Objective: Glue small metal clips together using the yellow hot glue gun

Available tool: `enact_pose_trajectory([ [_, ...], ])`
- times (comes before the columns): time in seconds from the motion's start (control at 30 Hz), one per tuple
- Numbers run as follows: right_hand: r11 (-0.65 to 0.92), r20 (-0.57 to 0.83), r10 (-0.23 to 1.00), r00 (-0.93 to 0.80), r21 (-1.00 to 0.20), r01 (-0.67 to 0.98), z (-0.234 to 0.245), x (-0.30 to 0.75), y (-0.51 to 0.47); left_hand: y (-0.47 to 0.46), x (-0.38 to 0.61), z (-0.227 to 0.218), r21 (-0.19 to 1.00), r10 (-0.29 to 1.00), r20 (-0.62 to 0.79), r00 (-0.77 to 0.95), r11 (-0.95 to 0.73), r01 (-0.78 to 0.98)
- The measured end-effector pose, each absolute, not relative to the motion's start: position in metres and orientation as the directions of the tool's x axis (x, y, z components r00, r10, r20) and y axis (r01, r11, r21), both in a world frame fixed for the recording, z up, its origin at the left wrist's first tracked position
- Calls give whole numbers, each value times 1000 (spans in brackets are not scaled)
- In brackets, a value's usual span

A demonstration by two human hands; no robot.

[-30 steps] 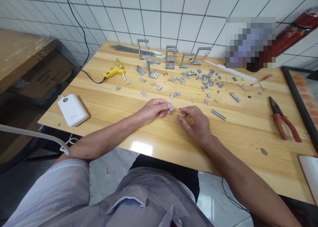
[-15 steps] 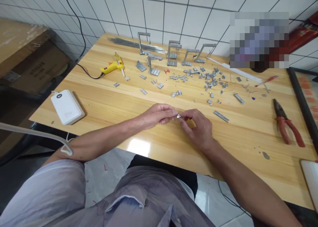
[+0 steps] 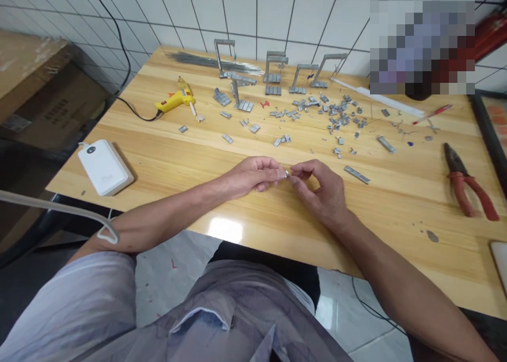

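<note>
In the head view, my left hand (image 3: 257, 174) is above the front middle of the table, thumb and fingers pinched on a small shiny metal piece (image 3: 287, 174). Its exact shape is too small to make out and partly hidden by the fingertips. From the other side, my right hand (image 3: 321, 189) reaches the same piece with thumb and forefinger, curled close around its free end. Both wrists are low over the wood. To the right of my right hand lies a flat grey metal strip (image 3: 357, 174).
Behind my hands are many small grey metal bits (image 3: 344, 114) and several upright metal frames (image 3: 242, 93). A yellow glue gun (image 3: 174, 102) and a white power bank (image 3: 106, 168) are at left. Red-handled pliers (image 3: 461, 180) and a red pen (image 3: 432, 114) lie at right.
The view has shifted slightly. My right thumb and forefinger have parted a little at the metal piece, which stays at my left fingertips.
</note>
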State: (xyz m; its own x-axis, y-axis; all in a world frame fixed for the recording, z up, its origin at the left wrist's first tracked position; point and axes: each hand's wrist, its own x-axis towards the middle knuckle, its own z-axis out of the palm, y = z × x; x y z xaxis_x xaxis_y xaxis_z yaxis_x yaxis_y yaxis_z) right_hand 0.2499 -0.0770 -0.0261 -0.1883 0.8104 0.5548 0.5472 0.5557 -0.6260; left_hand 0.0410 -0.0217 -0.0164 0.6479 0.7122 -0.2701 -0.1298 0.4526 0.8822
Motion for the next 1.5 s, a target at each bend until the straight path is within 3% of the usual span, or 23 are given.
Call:
enact_pose_trajectory([
  [0.67,551,545,815,-197,-623,555,-30,245,-73,-13,35,-23,945,754,-220,618,321,-55],
  [0.77,529,533,829,-172,-645,551,-30,247,-73,-11,31,-21,987,835,-140,532,163,4],
  [0.9,507,523,841,-138,-674,537,-32,250,-72,-13,27,-20,974,879,92,467,-177,140],
  [0.97,502,518,845,-130,-688,524,-34,251,-72,-16,28,-22,908,824,252,507,-382,171],
  [1.1,519,519,842,-151,-697,495,-36,251,-72,-19,32,-29,664,608,525,596,-730,161],
  [1.2,528,511,841,-178,-703,477,-37,249,-73,-19,32,-32,607,570,567,595,-777,166],
  [1.5,534,530,833,-158,-696,480,-35,246,-73,-20,31,-29,644,610,536,584,-742,184],
])
